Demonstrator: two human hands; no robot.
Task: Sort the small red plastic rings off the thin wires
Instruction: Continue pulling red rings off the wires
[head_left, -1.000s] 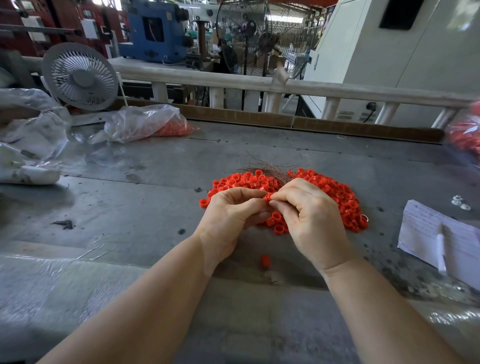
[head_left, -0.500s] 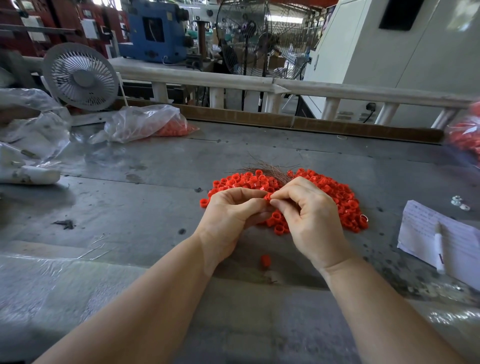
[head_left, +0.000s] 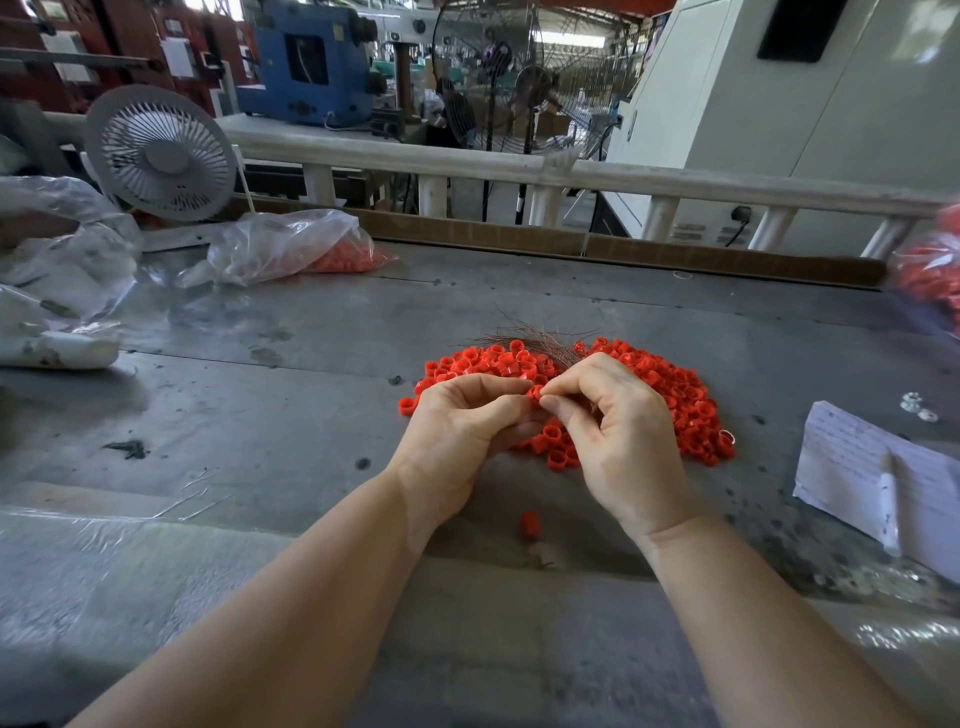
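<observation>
Both hands meet over the pile of red rings (head_left: 675, 395), left hand (head_left: 457, 431) and right hand (head_left: 618, 436) pinching one ring (head_left: 535, 391); I would hold its wire firmly and slide the ring straight off.

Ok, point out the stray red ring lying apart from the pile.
The stray red ring lies on the table, nearer than the pile, between both wrists.

head view, down over table (head_left: 260, 395)

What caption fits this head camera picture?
Both hands, left hand and right hand, pinch one red ring above the pile.
</observation>
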